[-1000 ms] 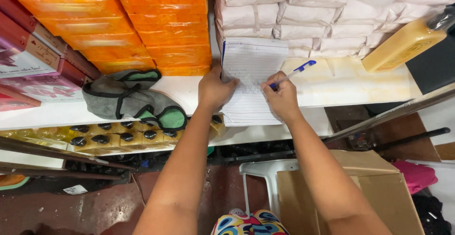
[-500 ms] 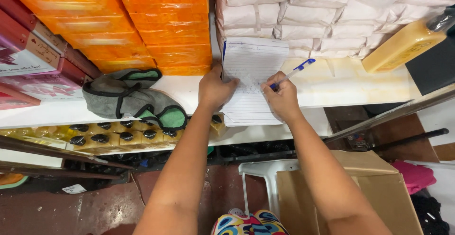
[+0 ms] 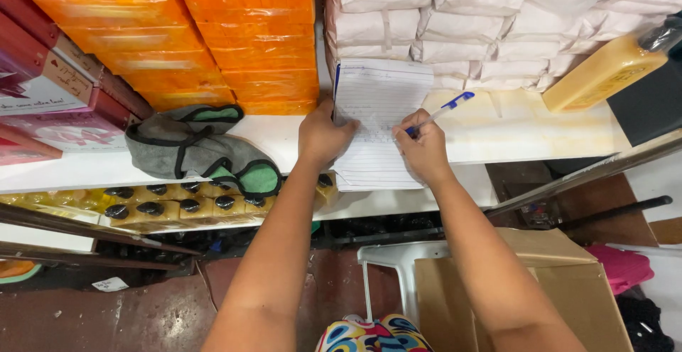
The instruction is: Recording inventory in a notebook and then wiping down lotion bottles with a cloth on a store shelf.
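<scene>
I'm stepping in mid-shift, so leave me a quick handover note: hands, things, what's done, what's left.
Left hand: flat on the notepad, pinning it to the white shelf.
Right hand: grip on a blue pen, tip on the page.
Done: faint writing on the upper lines.
Left: the lower lines look blank.
Nearby: grey-green cloth to the left, yellow bottle to the right.

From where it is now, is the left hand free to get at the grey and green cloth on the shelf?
Probably yes. The left hand lies flat on the lined notepad, holding nothing, and the grey and green cloth lies just to its left on the white shelf, with only bare shelf between them.
</scene>
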